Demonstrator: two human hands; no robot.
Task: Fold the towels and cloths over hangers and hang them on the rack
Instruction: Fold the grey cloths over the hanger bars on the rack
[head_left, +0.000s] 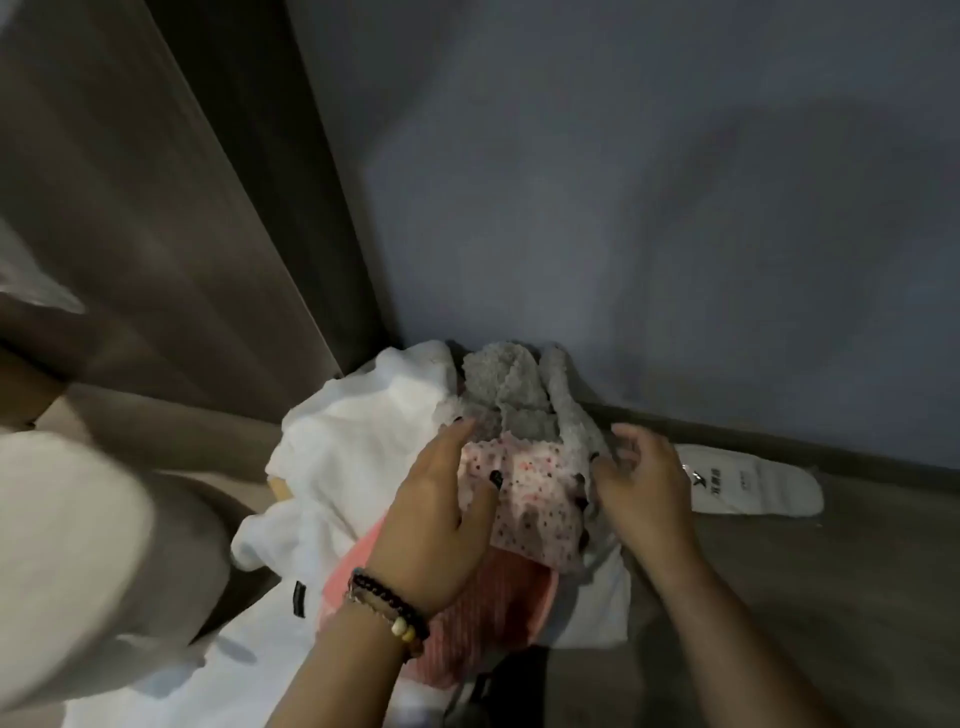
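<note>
A heap of cloths lies on the floor against the wall. On top is a pink dotted cloth (524, 499), with a grey fluffy towel (511, 389) behind it. A white towel (358, 441) is to its left and a coral striped towel (483, 613) below it. My left hand (441, 514), wearing bead bracelets, rests on the dotted cloth's left side with fingers fairly straight and the thumb on the fabric. My right hand (641, 483) curls its fingers round the dotted cloth's right edge. No hanger or rack is in view.
A white slipper (753, 486) lies on the floor to the right of the heap, near the blue-grey wall (649, 208). A dark wooden panel (156, 208) stands at the left. Pale fabric (78, 545) fills the lower left.
</note>
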